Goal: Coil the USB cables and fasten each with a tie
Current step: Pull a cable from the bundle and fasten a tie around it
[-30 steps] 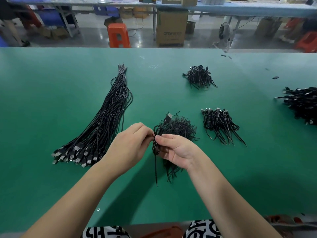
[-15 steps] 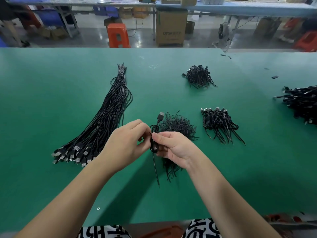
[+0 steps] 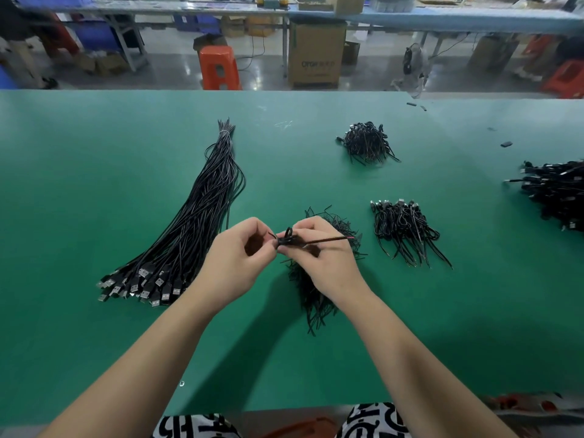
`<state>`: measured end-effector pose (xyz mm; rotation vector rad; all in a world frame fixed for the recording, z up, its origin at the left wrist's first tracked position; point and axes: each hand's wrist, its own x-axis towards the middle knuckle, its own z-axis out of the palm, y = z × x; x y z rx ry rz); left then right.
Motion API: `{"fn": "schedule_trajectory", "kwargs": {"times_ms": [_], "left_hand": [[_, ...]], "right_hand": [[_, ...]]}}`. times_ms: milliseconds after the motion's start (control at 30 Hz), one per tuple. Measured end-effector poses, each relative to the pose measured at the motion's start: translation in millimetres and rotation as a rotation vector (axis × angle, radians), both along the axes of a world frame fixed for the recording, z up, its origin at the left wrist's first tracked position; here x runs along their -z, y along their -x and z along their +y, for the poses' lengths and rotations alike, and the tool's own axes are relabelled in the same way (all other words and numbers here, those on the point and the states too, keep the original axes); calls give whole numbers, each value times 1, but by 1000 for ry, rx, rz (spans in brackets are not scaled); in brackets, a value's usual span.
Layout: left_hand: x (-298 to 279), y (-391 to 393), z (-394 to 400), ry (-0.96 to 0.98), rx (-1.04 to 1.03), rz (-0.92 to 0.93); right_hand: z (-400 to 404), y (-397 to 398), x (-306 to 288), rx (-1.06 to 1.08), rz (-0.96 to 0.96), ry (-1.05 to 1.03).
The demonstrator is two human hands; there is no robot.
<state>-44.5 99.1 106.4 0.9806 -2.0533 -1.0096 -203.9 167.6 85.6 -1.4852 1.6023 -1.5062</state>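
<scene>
Both hands are pinching one thin black cable [image 3: 289, 239] bunched into a tiny glossy coil, left hand [image 3: 235, 263] and right hand [image 3: 322, 259] holding it just above the matte green table [image 3: 94, 184], stiff tail poking right.

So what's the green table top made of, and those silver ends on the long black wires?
The table top looks like a matte rubbery or vinyl mat: even green, almost no shine. The plug ends of the long wires look like bare metal, silvery and glinting, set in black, probably plastic, bodies.
</scene>
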Motion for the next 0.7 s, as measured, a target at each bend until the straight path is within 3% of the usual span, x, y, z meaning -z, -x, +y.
{"fn": "schedule_trajectory", "kwargs": {"times_ms": [100,233,333,433,500,600,700], "left_hand": [[-5,-2,4,209,57,-26],[-7,-6,6,587,136,-191],[-2,-5,6,929,165,-366],[2,-3,6,1067,177,-399],[5,-3,4,955,157,-365],[6,-3,5,518,95,-215],[8,0,-1,66,-19,-64]], "right_hand": [[1,4,0,-69,-146,-169],[4,8,-2,-128,-128,-260],[3,6,-5,-201,-339,-410],[-3,9,-4,-260,-599,-544],[-6,11,-2,-236,-590,-553],[-8,9,-1,-161,-536,-464],[-7,9,0,-249,-613,-348]]}}
